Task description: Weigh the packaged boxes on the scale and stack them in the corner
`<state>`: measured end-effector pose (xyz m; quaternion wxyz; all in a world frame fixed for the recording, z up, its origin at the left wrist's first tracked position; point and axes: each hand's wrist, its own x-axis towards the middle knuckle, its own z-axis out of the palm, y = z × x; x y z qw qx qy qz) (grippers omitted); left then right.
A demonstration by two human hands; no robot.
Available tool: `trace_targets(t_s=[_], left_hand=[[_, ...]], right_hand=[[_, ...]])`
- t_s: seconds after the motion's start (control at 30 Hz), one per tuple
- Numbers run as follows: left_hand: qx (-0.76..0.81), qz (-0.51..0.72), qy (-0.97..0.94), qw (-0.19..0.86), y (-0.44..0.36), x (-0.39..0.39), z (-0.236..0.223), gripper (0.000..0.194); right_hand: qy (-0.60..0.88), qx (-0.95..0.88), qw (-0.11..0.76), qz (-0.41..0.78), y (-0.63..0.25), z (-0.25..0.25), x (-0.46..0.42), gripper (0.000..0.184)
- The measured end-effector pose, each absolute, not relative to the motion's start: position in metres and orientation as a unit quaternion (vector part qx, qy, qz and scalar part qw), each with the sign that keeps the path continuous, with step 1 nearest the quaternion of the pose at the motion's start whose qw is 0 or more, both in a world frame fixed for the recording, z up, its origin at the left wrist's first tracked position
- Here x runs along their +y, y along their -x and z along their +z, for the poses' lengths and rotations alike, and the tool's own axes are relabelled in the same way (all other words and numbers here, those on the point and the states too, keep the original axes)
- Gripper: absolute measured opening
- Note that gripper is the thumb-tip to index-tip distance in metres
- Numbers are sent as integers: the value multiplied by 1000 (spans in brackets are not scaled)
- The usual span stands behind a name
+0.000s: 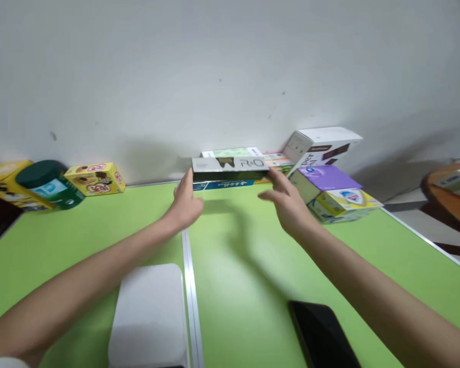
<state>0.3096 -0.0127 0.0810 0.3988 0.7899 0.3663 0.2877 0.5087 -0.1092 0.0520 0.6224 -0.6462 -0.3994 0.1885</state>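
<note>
A long, narrow toothpaste-style box [230,164], pale on top with a dark front and a tooth picture, is held level between my two hands near the wall. My left hand [184,202] presses on its left end. At its right end, the fingertips of my right hand [285,199] grip the corner, with the thumb held away from it. Just behind and below the box are a blue box [230,184] and a pale green box [233,152], both partly hidden. An orange and green box [278,161] shows past the right end.
To the right stand a white box [329,134], a purple-topped box [327,179] and a yellow soap box [350,200]. At left are a dark green jar [48,184] and yellow boxes [95,179]. A white device [149,312] and black phone [324,335] lie in front.
</note>
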Motion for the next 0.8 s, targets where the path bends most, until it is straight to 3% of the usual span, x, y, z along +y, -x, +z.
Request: trace_targets(t_s=[0.2,0.37,0.67,0.8], left_hand=[[488,177,-714,470,-158,-99,66,84],[522,178,-679,485,-77,-144,48,86],[532,175,-641,524,-39,-165,13,89],[567,236,-585,529,-42,-177,6,86]], right_hand=[[667,-397,492,394,-395,35,-211,81],[653,-413,437,461,-324,24,-248,84],[677,-377,434,460,-289,3,-263,79],[690,-310,507,413,-289,-9,-276,67]])
